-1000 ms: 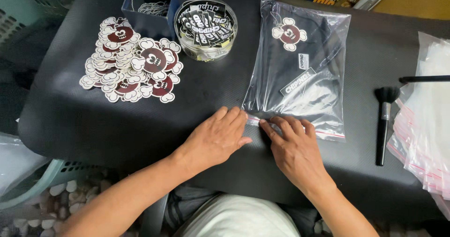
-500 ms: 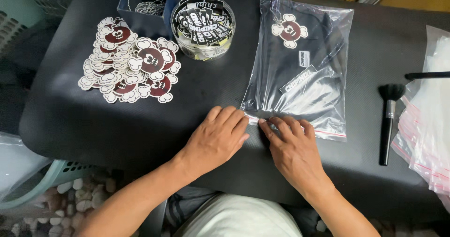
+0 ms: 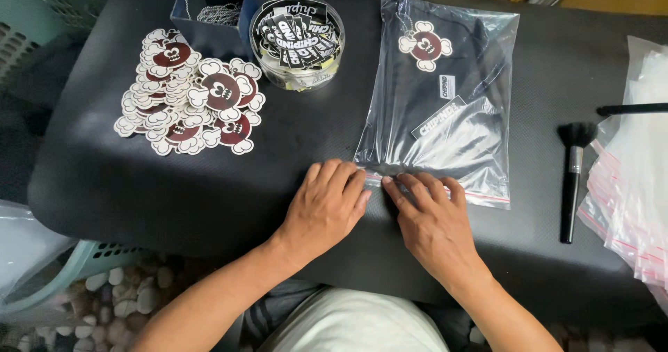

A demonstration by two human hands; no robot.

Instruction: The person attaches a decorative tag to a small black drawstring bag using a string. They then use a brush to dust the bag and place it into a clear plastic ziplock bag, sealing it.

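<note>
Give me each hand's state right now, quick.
Left hand: open, flat, fingertips pressing the near sealed edge of the clear plastic zip bag holding a dark garment.
Right hand: open, fingertips pressing the same edge.

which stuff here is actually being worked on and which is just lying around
In hand:
left hand
right hand
clear zip bag with a dark folded garment inside, both hands pressing its near edge

Lying about:
pile of die-cut stickers
round tub of stickers
black brush
stack of empty zip bags
</note>
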